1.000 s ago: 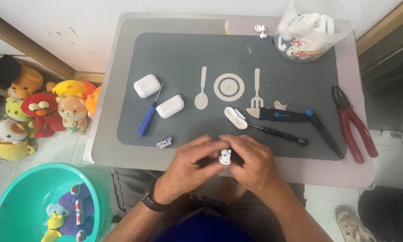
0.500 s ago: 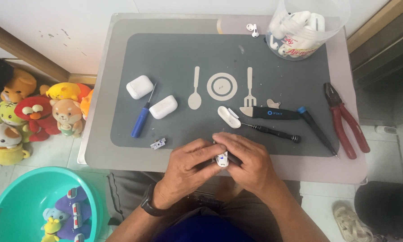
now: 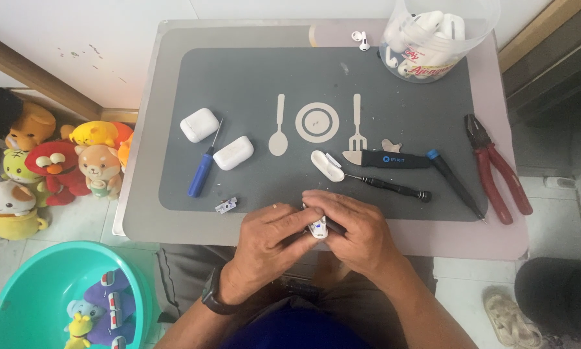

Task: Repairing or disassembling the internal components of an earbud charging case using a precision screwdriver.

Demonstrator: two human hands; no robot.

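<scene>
A small white earbud case part [image 3: 317, 229] is pinched between the fingertips of the left hand [image 3: 268, 249] and right hand [image 3: 355, 232], both sets of fingers clamped on it right at the near edge of the grey mat [image 3: 251, 84]. Just beyond the fingers a white case half [image 3: 327, 165] and a black screwdriver [image 3: 387, 186] are laid out. Off to the left of the fingers, a tiny metal clip [image 3: 225, 205] and a blue screwdriver [image 3: 202, 173] can be seen.

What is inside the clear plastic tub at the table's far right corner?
The clear plastic tub holds a heap of white earbud cases and earbuds. The ones on top show; whatever lies beneath them is covered.
</scene>
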